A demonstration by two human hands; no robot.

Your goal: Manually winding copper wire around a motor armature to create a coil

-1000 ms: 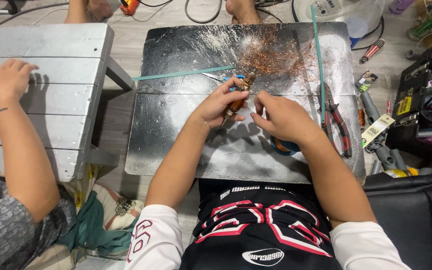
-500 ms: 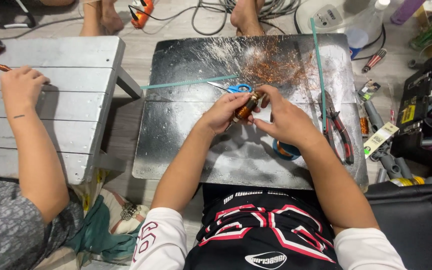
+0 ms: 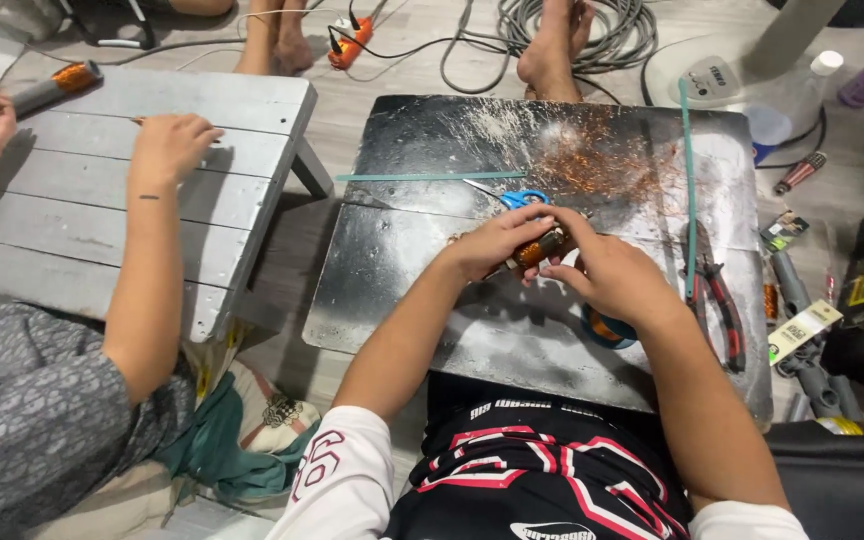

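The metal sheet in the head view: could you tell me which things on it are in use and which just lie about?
In use:
- copper-wound coil, held by left hand and right hand

Lying about:
- blue-handled scissors
- red-handled pliers
- tape roll
- two green strips

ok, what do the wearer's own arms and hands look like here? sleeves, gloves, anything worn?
Both hands are bare: left hand, right hand. No gloves, and no rings, watch or bands that I can make out. Forearms are uncovered; white sleeves end around the elbows, the left one with dark red outlined figures printed on it. The right sleeve shows plain white.
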